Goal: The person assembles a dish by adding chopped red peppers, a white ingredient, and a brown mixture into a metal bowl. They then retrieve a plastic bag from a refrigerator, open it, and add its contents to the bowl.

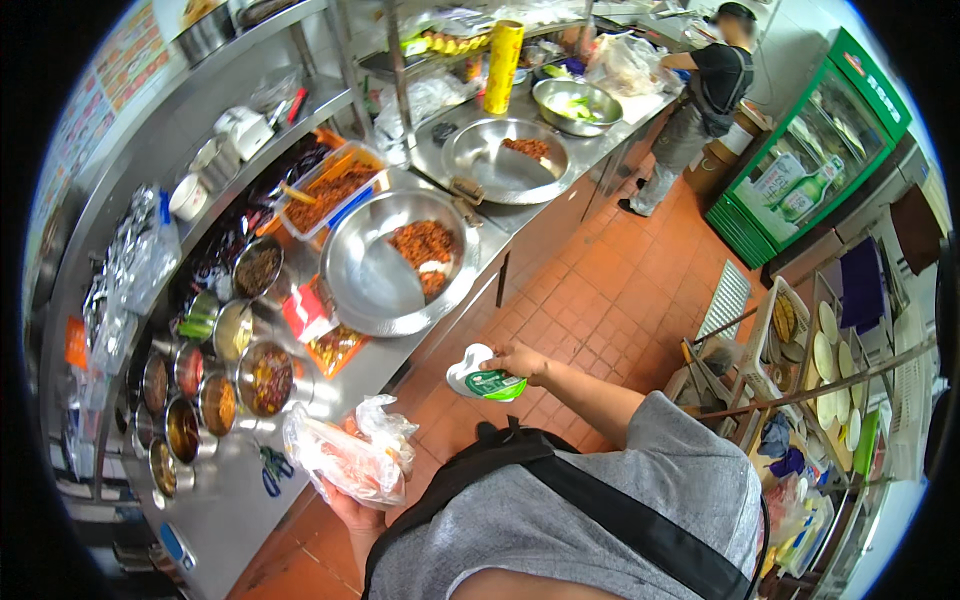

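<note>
My left hand (352,511) supports a clear plastic bag (349,457) with pinkish contents, probably raw meat, beside the counter edge. Over the tiled floor, my right hand (523,361) grips a green-and-white package (484,379) by its edge; the exact kind is unclear. To the left stands the steel counter (247,517). On it are a large steel basin (367,262) with reddish-brown minced food (421,244), an orange seasoning packet (336,352) and a red-and-white packet (307,311). Scissors (274,471) lie near the bag.
Several steel pots of ingredients (264,379) crowd the counter's left. A tub of brown mince (330,195), a second basin (487,169) and a yellow roll (502,67) stand farther back. A person (705,97) works near a green-framed fridge (810,150). Dish racks (776,337) line the right.
</note>
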Motion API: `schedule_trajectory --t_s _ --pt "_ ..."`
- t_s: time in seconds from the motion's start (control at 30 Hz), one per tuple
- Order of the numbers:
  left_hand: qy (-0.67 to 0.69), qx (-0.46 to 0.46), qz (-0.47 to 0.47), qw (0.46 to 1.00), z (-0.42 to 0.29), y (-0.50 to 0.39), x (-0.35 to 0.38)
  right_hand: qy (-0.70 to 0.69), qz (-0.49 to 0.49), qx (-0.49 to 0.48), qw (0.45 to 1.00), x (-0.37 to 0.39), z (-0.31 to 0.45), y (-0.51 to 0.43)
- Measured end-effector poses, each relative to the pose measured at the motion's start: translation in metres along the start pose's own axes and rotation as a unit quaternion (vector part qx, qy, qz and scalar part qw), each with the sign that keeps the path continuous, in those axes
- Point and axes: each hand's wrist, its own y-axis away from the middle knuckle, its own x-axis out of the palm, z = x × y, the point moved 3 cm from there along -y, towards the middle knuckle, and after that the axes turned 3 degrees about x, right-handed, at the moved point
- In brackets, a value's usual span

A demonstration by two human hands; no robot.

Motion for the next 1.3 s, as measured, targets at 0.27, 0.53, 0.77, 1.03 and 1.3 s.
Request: schedule_trajectory --t_s 0.27,0.53,0.77,1.03,1.3 --pt "0.118 -0.19 0.077 0.972 0.052 -0.09 0.034 -0.234 -0.025 -0.041 0.971 -0.06 0.048 0.029" --pt "0.089 -0.208 0.087 0.97 0.118 -0.163 0.128 -0.361 -0.099 -0.114 0.92 -0.235 0.115 0.049" --pt "0.063 -0.136 0.096 0.984 0.208 -0.241 0.175 -0.519 -0.018 -0.167 0.838 -0.421 0.177 -0.02" --pt "-0.066 -0.035 -0.039 0.996 0.262 -0.282 0.246 -0.629 0.045 -0.126 0.766 -0.517 0.294 -0.145" --pt "-0.173 -0.015 -0.093 0.98 0.274 -0.332 0.237 -0.644 -0.029 -0.116 0.756 -0.589 0.337 -0.257"
